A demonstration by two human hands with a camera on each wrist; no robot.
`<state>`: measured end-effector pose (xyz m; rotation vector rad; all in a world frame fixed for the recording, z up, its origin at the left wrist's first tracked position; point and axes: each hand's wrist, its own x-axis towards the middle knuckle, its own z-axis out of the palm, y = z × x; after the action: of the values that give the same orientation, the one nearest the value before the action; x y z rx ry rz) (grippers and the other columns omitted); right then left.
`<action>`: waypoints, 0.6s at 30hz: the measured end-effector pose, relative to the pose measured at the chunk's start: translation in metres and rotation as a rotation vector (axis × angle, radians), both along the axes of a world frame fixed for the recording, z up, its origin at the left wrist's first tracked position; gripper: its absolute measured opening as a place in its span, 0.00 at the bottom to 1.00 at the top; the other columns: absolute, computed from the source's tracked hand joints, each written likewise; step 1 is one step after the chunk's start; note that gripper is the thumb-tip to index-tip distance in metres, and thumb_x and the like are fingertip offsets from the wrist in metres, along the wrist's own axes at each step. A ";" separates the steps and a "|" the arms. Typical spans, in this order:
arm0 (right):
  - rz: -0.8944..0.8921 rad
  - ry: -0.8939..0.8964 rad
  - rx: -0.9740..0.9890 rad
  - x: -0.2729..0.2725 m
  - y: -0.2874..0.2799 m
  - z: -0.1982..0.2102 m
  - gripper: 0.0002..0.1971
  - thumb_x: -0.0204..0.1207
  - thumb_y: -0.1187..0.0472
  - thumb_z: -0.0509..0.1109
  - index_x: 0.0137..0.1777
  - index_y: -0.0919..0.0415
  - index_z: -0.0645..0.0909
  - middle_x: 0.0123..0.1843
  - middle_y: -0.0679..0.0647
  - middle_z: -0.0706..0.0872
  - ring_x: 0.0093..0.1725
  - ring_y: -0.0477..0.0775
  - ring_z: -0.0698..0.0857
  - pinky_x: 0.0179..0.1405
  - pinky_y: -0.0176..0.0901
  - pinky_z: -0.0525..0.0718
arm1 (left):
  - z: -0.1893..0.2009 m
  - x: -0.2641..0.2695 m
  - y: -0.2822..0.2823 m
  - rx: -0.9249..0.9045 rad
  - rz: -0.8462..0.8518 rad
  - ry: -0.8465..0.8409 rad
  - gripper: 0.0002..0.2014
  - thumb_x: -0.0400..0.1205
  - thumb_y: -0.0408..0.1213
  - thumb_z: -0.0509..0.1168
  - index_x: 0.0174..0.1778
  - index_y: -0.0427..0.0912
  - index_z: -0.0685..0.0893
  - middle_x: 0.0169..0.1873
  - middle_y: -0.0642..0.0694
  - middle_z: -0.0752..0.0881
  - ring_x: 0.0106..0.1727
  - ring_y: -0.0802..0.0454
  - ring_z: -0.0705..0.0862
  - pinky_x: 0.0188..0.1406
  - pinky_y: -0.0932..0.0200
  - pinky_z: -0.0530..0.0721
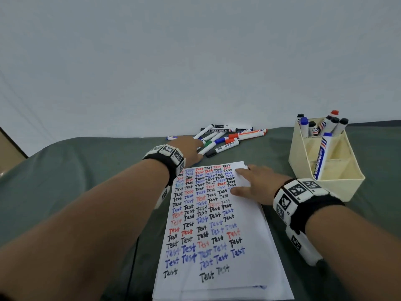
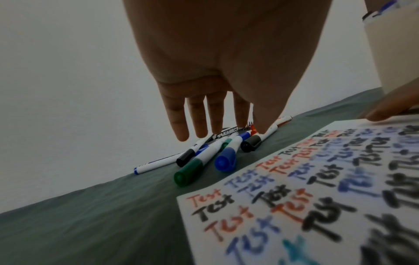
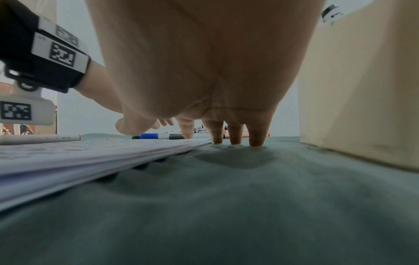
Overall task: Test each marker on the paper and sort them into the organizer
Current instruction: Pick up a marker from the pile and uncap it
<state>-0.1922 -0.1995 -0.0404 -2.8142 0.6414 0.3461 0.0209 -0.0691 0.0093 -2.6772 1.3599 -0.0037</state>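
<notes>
Several loose markers lie in a pile at the far edge of the table. My left hand reaches into the pile with straight fingers. In the left wrist view its thumb tip touches the white barrel of a black-capped marker, beside a blue-capped marker and a green-capped one. It grips nothing. The paper, covered in rows of "Test", lies in the middle. My right hand lies flat on its far right corner. The cream organizer stands to the right and holds several markers.
A green cloth covers the table, with a white wall close behind. One blue-capped marker leans slanted across the organizer's front compartments. The paper is a stack of sheets. The organizer's wall stands just right of my right hand.
</notes>
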 end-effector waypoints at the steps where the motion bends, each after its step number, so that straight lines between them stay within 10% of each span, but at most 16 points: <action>1: -0.002 0.000 -0.002 0.000 0.001 0.000 0.44 0.78 0.23 0.56 0.89 0.42 0.52 0.91 0.54 0.56 0.88 0.62 0.56 0.83 0.60 0.61 | -0.001 -0.002 -0.006 0.007 -0.022 0.005 0.20 0.87 0.53 0.62 0.74 0.54 0.79 0.64 0.47 0.84 0.62 0.45 0.83 0.59 0.49 0.83; 11: -0.007 0.003 0.011 -0.001 0.003 0.005 0.44 0.77 0.22 0.53 0.89 0.44 0.55 0.89 0.55 0.59 0.87 0.61 0.58 0.83 0.64 0.65 | -0.021 -0.014 -0.053 0.072 -0.071 -0.105 0.18 0.87 0.51 0.61 0.64 0.42 0.82 0.64 0.40 0.77 0.67 0.39 0.76 0.66 0.40 0.80; 18: -0.018 -0.031 0.027 -0.001 0.002 0.007 0.44 0.79 0.23 0.53 0.88 0.48 0.57 0.87 0.55 0.64 0.85 0.61 0.62 0.80 0.63 0.69 | -0.017 -0.010 -0.057 -0.034 -0.106 -0.111 0.07 0.83 0.44 0.66 0.49 0.43 0.81 0.52 0.39 0.84 0.50 0.43 0.78 0.55 0.45 0.85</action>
<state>-0.1937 -0.1973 -0.0336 -2.7806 0.6498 0.3045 0.0113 -0.1263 -0.0074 -2.5853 1.4768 -0.1853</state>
